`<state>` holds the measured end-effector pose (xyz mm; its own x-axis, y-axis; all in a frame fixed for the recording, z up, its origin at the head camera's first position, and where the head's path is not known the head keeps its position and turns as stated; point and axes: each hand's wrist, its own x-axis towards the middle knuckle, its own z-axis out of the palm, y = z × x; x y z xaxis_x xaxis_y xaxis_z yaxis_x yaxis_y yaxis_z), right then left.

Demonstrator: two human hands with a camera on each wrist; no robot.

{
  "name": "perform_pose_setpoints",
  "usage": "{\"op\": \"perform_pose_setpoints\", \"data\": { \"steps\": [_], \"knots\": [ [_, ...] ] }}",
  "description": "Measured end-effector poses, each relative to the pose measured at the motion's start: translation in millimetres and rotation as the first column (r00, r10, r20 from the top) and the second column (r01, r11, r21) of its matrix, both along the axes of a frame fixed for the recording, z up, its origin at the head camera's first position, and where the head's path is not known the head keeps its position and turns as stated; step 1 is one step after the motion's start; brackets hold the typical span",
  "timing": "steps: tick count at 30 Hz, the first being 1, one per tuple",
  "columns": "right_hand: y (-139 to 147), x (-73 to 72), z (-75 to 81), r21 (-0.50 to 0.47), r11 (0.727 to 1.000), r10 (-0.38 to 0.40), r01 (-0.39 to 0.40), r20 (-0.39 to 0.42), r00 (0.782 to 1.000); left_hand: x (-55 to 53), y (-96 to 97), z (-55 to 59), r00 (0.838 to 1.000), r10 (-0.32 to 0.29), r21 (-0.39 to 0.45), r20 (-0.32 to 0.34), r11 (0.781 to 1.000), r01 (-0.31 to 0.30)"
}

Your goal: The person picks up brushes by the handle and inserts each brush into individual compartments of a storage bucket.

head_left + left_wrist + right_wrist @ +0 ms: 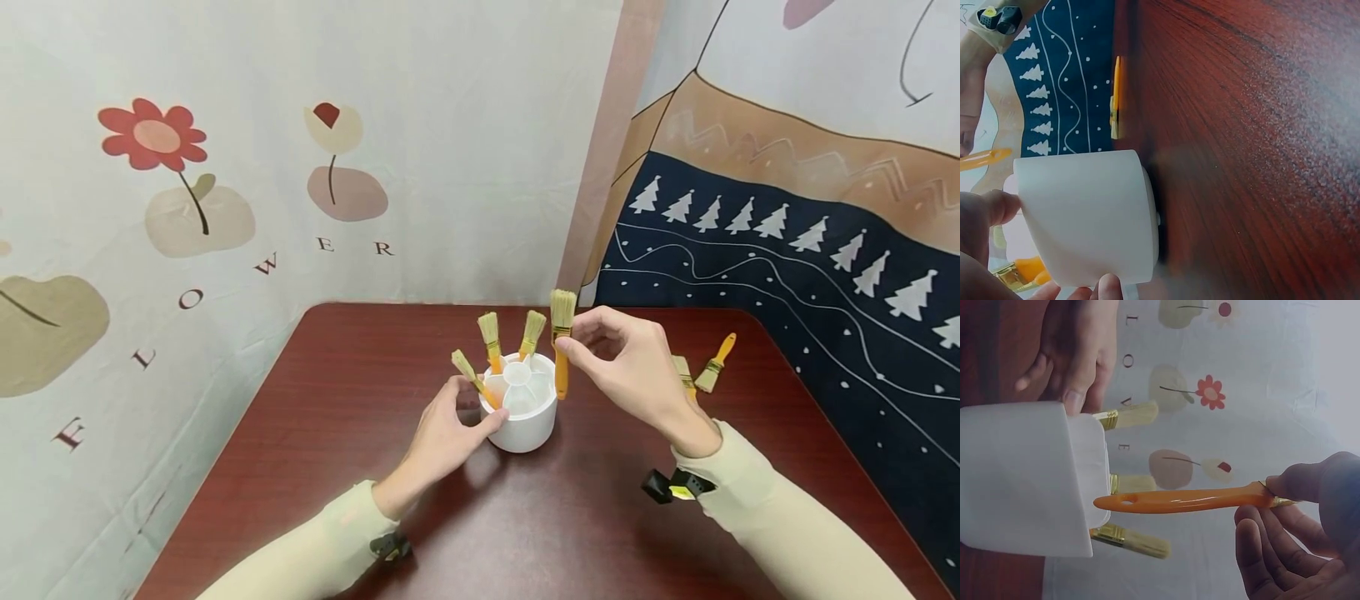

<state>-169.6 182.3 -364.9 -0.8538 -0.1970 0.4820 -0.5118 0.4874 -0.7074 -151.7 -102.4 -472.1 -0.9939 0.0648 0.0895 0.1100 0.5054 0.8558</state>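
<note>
A white round divided holder [521, 435] stands upright on the table. My left hand [438, 433] grips its left side, with the thumb at the rim and fingertips against the wall. Three paintbrushes stand in it bristles up: one leaning left [467, 367], one at the back left [490, 335], one at the back right [532, 333]. Beside the holder's right rim, my right hand [633, 362] pinches another paintbrush [562, 379] near its metal band, bristles up. In the right wrist view, this brush's orange handle [1185, 501] points toward the holder's opening.
Two more paintbrushes lie on the right of the dark red table [360, 367]: one in full view [716, 364], the other [684, 373] partly hidden behind my right wrist. Printed cloth [480, 150] hangs behind the table, and a dark tree-patterned cloth [750, 267] hangs at the right.
</note>
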Motion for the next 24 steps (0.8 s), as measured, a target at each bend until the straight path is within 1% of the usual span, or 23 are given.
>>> {"op": "perform_pose_setpoints", "data": {
  "steps": [5, 11, 15, 24],
  "knots": [
    [-3.4, 1.1, -1.2, -0.008, 1.0, 0.015, -0.015, -0.002, 1.0, 0.4, -0.3, -0.5, 1.0, -0.003, 0.001, 0.003, 1.0, 0.003],
    [-7.8, 3.8, -4.3, -0.014, 0.999, 0.034, -0.034, 0.002, 0.999, 1.1, -1.0, -3.0, 1.0, 0.002, -0.021, 0.01, 1.0, -0.002],
    [-10.1, 5.1, -5.5, -0.02, 0.999, 0.043, -0.043, 0.005, 0.999, 1.5, -0.5, -3.1, 1.0, -0.002, -0.025, 0.0, 1.0, 0.002],
    [-13.1, 4.4, -6.0, -0.02, 0.998, 0.054, -0.054, -0.007, 0.999, -1.0, 1.0, 0.7, 1.0, -0.006, -0.012, -0.01, 1.0, 0.006]
  ]
}}
